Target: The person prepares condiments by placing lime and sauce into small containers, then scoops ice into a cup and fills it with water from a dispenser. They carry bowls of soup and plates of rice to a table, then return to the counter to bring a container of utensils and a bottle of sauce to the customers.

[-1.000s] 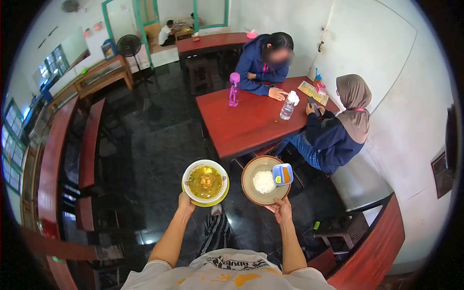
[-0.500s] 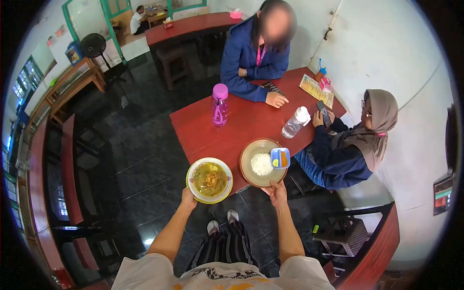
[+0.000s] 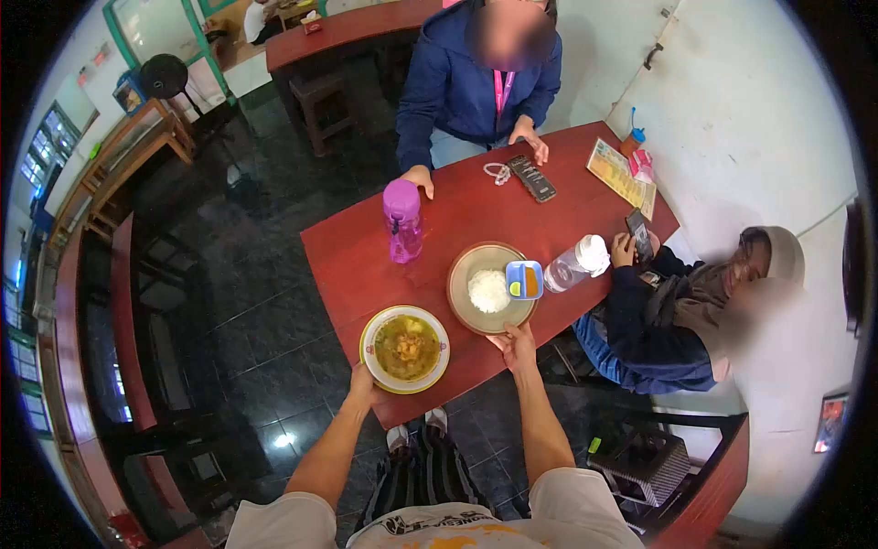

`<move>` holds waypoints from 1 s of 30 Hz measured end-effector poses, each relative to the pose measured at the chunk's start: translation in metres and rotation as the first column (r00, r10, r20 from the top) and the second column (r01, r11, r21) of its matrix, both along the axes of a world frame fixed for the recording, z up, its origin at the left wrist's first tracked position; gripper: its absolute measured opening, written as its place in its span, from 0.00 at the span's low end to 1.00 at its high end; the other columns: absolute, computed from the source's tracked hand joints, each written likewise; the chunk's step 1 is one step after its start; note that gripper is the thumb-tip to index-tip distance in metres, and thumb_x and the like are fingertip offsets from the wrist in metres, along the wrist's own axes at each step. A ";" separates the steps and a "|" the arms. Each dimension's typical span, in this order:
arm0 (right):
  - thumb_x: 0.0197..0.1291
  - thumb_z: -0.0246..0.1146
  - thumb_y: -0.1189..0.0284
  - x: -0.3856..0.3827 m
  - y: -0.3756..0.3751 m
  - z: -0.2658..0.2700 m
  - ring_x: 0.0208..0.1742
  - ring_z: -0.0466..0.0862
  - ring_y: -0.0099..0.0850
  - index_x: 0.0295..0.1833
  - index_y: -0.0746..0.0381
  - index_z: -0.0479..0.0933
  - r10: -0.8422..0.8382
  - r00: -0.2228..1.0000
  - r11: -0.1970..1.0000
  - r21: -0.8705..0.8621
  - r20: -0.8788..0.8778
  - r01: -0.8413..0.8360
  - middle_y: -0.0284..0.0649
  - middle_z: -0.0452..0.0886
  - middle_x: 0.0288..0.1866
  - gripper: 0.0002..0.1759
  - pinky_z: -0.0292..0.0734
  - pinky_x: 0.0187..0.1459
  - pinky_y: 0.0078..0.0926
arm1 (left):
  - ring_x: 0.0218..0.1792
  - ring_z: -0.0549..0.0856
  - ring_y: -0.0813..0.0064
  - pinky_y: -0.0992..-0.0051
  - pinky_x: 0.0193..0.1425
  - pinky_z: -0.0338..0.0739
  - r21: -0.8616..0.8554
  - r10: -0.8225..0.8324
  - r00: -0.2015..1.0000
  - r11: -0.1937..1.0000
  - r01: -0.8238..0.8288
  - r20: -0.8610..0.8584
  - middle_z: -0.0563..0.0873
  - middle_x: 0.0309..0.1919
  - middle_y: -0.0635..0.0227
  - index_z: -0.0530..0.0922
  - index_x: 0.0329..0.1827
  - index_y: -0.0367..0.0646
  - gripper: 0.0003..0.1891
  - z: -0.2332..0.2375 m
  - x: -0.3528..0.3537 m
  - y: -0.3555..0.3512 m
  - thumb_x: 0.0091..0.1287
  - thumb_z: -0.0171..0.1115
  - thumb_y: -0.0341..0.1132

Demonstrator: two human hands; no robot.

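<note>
My left hand (image 3: 363,385) grips the near left rim of a bowl of soup (image 3: 405,349), a yellowish broth with brown topping. Gripped at its near edge by my right hand (image 3: 519,348) is a beige plate (image 3: 466,320) with a brown rim. White rice (image 3: 489,291) is mounded on that plate, beside a small blue dish (image 3: 525,280) of orange sauce and a green lime piece. Both bowl and plate overlap the red table (image 3: 366,265) in this view. My fingers are partly hidden beneath the rims.
Across the table a person (image 3: 476,91) reaches beside a purple bottle (image 3: 403,224). A phone (image 3: 532,178) and a bracelet lie there. At right, another person (image 3: 677,302) holds a phone near a clear bottle (image 3: 576,263). A menu (image 3: 620,177) lies by the wall; a stool (image 3: 645,467) stands lower right.
The bowl and plate have moved forward over the table with my hands. The person across has opened their folded arms and reached toward the purple bottle, uncovering the phone.
</note>
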State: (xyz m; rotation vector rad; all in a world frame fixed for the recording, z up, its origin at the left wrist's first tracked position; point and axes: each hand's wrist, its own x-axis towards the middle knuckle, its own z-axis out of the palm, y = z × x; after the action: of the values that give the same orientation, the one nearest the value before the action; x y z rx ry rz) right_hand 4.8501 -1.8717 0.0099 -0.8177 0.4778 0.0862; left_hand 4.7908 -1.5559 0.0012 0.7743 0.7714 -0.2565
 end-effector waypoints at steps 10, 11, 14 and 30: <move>0.63 0.55 0.76 0.038 -0.008 0.009 0.48 0.82 0.43 0.66 0.58 0.56 0.033 0.999 0.996 -0.087 0.009 -0.032 0.46 0.75 0.55 0.27 0.82 0.48 0.40 | 0.44 0.84 0.68 0.68 0.49 0.80 -0.003 0.036 0.999 0.999 -0.036 -0.014 0.83 0.46 0.60 0.75 0.53 0.37 0.20 -0.013 0.015 -0.013 0.69 0.55 0.45; 0.63 0.56 0.75 0.039 -0.007 0.011 0.47 0.82 0.42 0.66 0.58 0.56 0.034 0.999 0.996 -0.088 0.004 -0.033 0.46 0.75 0.55 0.27 0.82 0.47 0.39 | 0.44 0.84 0.68 0.68 0.49 0.80 0.006 0.026 0.999 1.000 -0.026 -0.023 0.84 0.46 0.60 0.75 0.53 0.37 0.20 -0.016 0.017 -0.014 0.69 0.55 0.45; 0.66 0.57 0.67 0.030 -0.002 0.016 0.44 0.83 0.38 0.65 0.58 0.58 0.021 1.000 0.995 -0.101 0.008 -0.020 0.45 0.77 0.52 0.26 0.82 0.44 0.35 | 0.42 0.84 0.69 0.68 0.47 0.79 0.047 0.005 0.999 0.999 -0.004 -0.035 0.84 0.45 0.61 0.76 0.52 0.38 0.19 -0.017 0.019 -0.017 0.70 0.54 0.45; 0.58 0.59 0.77 -0.024 0.087 0.010 0.38 0.85 0.37 0.50 0.69 0.76 0.369 0.911 0.278 -0.957 0.185 0.082 0.51 0.83 0.38 0.14 0.76 0.40 0.30 | 0.36 0.84 0.75 0.73 0.38 0.79 0.184 0.018 0.999 0.983 -0.026 0.042 0.85 0.38 0.65 0.80 0.47 0.41 0.12 -0.012 0.021 -0.033 0.69 0.49 0.34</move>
State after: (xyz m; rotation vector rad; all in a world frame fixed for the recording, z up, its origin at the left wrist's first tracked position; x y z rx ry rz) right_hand 4.8257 -1.7850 0.0204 -2.0891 -0.0046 -0.2348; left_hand 4.8122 -1.5893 -0.0104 0.9429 0.7728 -0.1500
